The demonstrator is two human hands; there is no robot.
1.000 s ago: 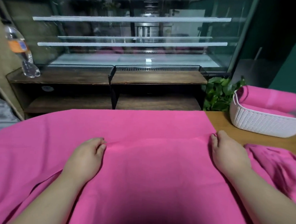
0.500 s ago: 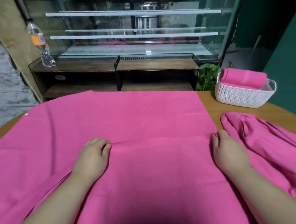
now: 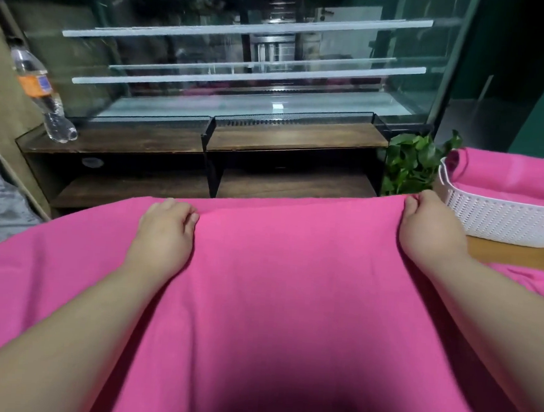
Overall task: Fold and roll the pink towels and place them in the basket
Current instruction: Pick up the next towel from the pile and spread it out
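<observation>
A large pink towel (image 3: 284,290) lies spread over the wooden table, its near layer folded over toward the far edge. My left hand (image 3: 166,230) grips the folded edge near the far side, fingers curled into the cloth. My right hand (image 3: 430,226) pinches the same edge at the towel's far right corner. A white woven basket (image 3: 501,218) stands at the right on the table and holds a rolled pink towel (image 3: 508,174). Another crumpled pink towel (image 3: 536,279) lies on the table under my right forearm.
Behind the table stand a dark wooden shelf unit (image 3: 295,136) and a glass display case (image 3: 241,68). A plastic bottle with an orange label (image 3: 40,93) stands on the shelf's left end. A green leafy plant (image 3: 412,164) sits beside the basket.
Both hands carried the towel's edge away from me to the far edge, folding the cloth over itself. The camera view shifted and tilted.
</observation>
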